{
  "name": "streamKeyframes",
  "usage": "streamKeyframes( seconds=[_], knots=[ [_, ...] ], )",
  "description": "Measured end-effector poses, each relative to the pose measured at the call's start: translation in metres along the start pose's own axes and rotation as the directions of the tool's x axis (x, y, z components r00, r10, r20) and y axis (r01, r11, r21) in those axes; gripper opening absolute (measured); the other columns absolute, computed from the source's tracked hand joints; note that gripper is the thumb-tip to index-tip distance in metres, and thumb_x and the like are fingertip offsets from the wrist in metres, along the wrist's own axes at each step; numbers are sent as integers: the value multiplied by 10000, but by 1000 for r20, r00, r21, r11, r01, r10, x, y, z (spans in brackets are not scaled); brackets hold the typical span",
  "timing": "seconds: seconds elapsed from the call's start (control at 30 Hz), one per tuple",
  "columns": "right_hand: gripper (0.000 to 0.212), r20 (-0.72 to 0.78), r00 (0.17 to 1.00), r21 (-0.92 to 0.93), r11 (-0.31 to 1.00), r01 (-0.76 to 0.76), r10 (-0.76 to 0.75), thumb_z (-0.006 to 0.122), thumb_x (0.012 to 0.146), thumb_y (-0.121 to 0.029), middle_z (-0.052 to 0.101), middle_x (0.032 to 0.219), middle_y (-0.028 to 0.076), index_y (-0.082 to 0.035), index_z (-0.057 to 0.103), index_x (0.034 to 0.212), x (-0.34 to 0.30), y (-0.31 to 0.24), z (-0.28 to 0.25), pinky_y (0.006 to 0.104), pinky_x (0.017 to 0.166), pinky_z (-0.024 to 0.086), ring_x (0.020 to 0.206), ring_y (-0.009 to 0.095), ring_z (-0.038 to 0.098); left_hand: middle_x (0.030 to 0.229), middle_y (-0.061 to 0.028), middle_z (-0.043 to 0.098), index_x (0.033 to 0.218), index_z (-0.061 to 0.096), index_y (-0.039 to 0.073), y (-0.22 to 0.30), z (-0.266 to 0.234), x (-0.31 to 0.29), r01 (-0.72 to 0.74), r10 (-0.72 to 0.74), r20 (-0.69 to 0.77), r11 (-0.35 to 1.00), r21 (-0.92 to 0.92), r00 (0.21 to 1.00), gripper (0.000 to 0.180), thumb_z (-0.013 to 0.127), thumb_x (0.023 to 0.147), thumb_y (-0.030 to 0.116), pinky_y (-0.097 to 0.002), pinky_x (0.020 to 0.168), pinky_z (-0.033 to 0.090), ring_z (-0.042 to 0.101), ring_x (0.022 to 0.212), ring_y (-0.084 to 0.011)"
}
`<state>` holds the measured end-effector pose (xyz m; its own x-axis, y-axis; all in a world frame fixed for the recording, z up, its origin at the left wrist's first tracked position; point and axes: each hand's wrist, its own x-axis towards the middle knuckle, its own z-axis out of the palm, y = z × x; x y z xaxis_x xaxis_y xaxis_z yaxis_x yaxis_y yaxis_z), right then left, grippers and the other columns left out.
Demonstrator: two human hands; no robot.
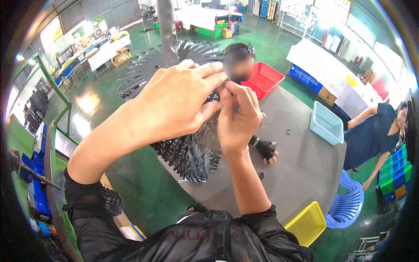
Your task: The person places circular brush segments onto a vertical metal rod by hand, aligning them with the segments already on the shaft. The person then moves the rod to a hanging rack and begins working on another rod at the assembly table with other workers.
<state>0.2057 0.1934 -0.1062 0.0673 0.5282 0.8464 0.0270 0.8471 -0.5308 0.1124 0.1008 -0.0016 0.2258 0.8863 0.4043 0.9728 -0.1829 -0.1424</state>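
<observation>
My left hand point(174, 105) and my right hand point(238, 115) are raised close in front of me, fingertips meeting on a small dark part point(223, 85) that is mostly hidden between them. Behind the hands stands a round black rack of many spiky fins point(190, 153) on a grey pole point(166, 26). My left hand covers its middle. Both forearms wear black sleeves pushed back.
A grey table point(301, 157) carries a red basket point(264, 78), a light blue basket point(326, 125) and a small dark piece point(288, 131). A person sits across the table; another in dark blue sits at right. A yellow basket point(307, 222) and blue chair point(347, 203) stand nearby.
</observation>
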Motion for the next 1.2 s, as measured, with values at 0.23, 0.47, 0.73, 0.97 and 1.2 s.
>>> streamKeyframes(
  seconds=[0.23,0.47,0.73,0.97,1.2],
  knots=[
    [94,-27,999,65,997,35,-33,659,795,17,625,784,92,-21,639,879,2,3,6,359,644,469,709,266,581,1173,-161,629,1166,613,18,8,4,5,57,-53,-66,996,70,996,353,613,822,96,-411,876,512,621,1031,-337],
    [102,-8,1000,91,996,18,-17,658,791,21,632,782,95,-20,647,884,1,2,4,365,644,470,708,271,583,1207,-158,618,1169,627,28,3,17,0,57,-56,-190,998,0,980,344,568,830,33,-402,894,512,621,1050,-329],
    [71,191,972,283,940,-191,140,664,806,23,610,752,79,3,652,873,4,-1,-10,269,623,449,654,149,561,1227,-144,611,1195,619,58,0,15,-7,57,-56,-159,998,-4,986,369,562,833,18,-405,904,509,613,1066,-331],
    [92,401,879,523,723,-450,257,657,835,30,664,865,38,29,668,926,0,10,-33,214,740,464,802,92,601,1273,-127,585,1244,579,93,-2,8,-18,-16,13,-125,1000,-22,992,420,562,832,9,-409,941,485,578,1132,-322],
    [142,223,924,-15,949,-316,312,670,846,-77,656,901,19,-27,694,977,22,74,-115,262,737,463,794,112,567,1262,-141,584,1236,568,86,-11,8,-15,-10,7,-124,1000,-27,992,417,574,824,21,-418,938,476,579,1113,-344]
  ],
)
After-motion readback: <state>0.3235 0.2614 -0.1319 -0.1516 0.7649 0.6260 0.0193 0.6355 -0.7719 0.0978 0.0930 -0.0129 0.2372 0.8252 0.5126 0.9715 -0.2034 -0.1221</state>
